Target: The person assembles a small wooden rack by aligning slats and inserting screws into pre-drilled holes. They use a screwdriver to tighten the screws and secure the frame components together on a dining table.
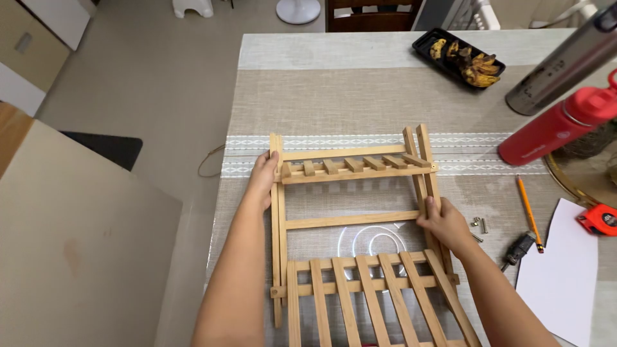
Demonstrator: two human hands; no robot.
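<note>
Below the frame edge, wooden rack [360, 257] cut off.

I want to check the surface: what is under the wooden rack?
Under the wooden rack lies a striped beige tablecloth with lamp glare. What the slats and both hands cover is hidden.

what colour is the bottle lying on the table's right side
Red bottle, with a red cap; the head view shows it.

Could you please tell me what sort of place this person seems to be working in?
Most likely a home dining area: a table with a woven cloth, a black tray of ripe bananas and a red water bottle on it, and a dark wooden chair pushed in behind.
</note>
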